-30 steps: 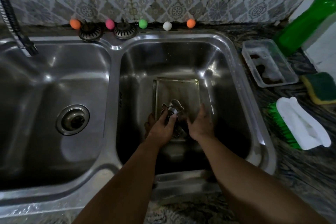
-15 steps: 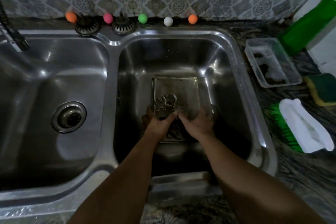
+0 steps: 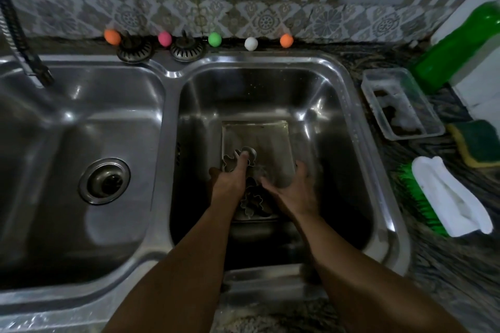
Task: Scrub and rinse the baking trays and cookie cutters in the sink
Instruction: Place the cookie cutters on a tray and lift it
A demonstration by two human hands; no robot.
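Dim steel sink [image 3: 349,81] holds the baking tray [image 3: 257,135] where the left hand [image 3: 230,184] seemingly presses a cookie cutter [image 3: 239,159], right hand [image 3: 293,192] spread empty; sorting step, scrubbing needs the brush [image 3: 449,197].

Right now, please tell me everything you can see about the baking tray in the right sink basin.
The baking tray is a rectangular, shallow pan of dull grey metal with a low raised rim. It lies flat on the bottom of the right basin. At least two metal cookie cutters rest on it; the left hand reaches one finger onto the far cutter. The right hand is spread open over its near right part. Its near end is hidden.
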